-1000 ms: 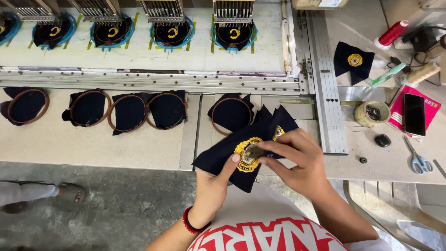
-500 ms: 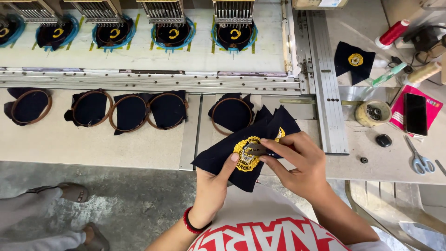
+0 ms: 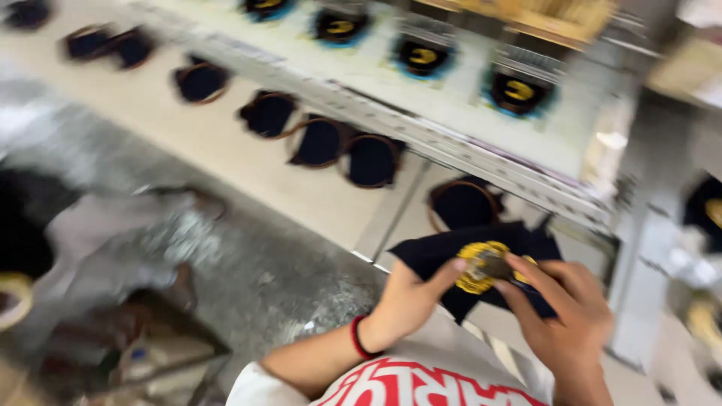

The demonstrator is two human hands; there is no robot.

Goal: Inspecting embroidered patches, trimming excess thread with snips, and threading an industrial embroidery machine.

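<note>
Holding a dark navy fabric piece [image 3: 451, 263] low in front of the body, both hands are closing on it from either side, just off the near edge of the pale tabletop [image 3: 248, 158]. Left hand [image 3: 410, 301] is gripping the cloth from the left, thumb pressing up against the yellow embroidered emblem [image 3: 481, 267] stitched on it. Right hand [image 3: 560, 308] is curling over from the right, fingers [image 3: 526, 274] pinching at the emblem's edge; whether a small tool is sitting between them is too blurred to tell. A red wristband [image 3: 359, 338] is showing on the left wrist. Behind, a row of round hoops [image 3: 320, 141] holding dark cloth is lying along the tabletop, one hoop [image 3: 462, 203] sitting just beyond the held piece. Farther back, machine heads [image 3: 519, 92] are hanging over dark patches with yellow stitching. Everything is smearing with motion blur.
</note>
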